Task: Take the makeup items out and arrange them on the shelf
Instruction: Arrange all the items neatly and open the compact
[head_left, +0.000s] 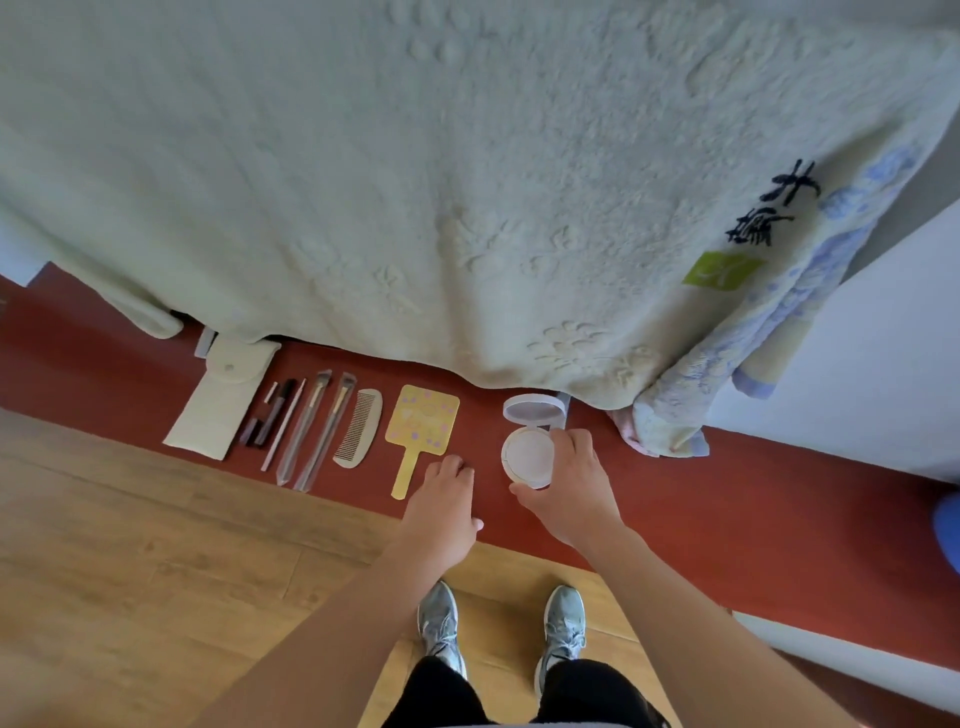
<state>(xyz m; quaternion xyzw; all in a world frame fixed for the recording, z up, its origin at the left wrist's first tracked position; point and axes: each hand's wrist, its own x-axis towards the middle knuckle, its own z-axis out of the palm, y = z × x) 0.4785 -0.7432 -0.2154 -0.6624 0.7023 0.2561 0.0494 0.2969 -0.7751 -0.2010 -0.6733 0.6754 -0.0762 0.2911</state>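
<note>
Round white compact (530, 453), lid open, on red shelf (727, 493), 3 o'clock of yellow paddle-shaped hand mirror (422, 421). Right hand (571, 483) grips compact base, thumb and fingers round rim. Left hand (441, 493) holds nothing, fingertips on shelf by mirror handle. Grey comb (359, 428), two brushes (304, 427), white fabric pouch (218, 400) in row toward 9 o'clock.

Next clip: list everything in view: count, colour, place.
pouch: one, cream, shelf's left end
pencils: a few, dark, beside pouch
brushes: two, clear-sleeved, right of pencils
comb: one, grey, right of brushes
hand mirror: one, yellow, right of comb
compact: one, white, open, right of mirror
shelf: one, red, under items
blanket: one, pale green, behind shelf
shoes: two, grey, on wood floor
left hand: one, on shelf by mirror
right hand: one, gripping compact
</note>
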